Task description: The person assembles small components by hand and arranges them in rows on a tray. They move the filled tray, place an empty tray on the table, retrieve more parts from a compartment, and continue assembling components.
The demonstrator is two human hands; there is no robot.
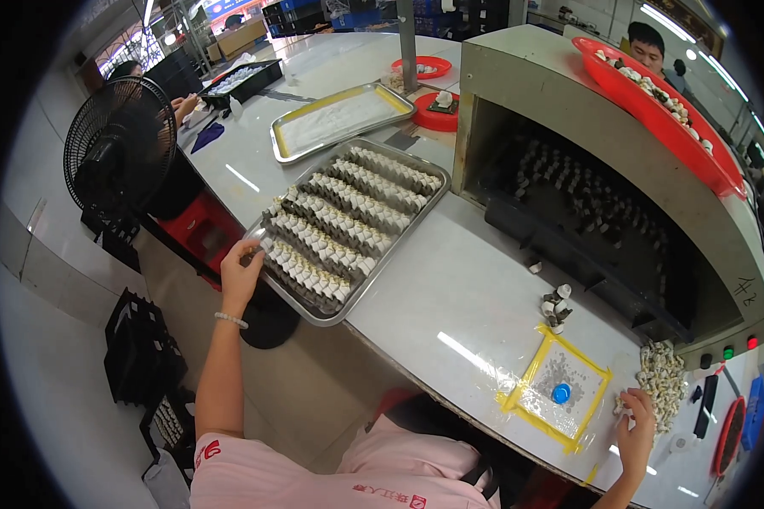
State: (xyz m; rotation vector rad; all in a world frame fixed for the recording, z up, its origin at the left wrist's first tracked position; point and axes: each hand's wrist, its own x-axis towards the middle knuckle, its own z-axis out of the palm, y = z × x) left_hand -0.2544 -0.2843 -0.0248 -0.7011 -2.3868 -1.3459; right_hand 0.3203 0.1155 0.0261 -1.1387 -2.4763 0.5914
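Note:
A metal tray (433,202) at centre left holds several rows of small white-and-gold pieces standing on edge, and its near corner overhangs the table edge. My left hand (239,265) is at the tray's left rim, its thumb and fingers closed around the edge there. Low at the right, my right hand (636,419) has its fingers curled in a pinch, with a small whitish piece partly showing at the fingertips. Just beyond it lies a heap of small white-and-gold pieces (660,377). A square of yellow tape (530,373) with a blue cap (561,393) inside is to its left.
A grey machine (518,72) with a dark opening stands at the right; a red tray (594,64) of pieces rests on top. Small dark-and-white pieces (557,307) are stacked before it. A black fan (119,144) stands left. Another metal tray (348,119) lies behind. People sit further back.

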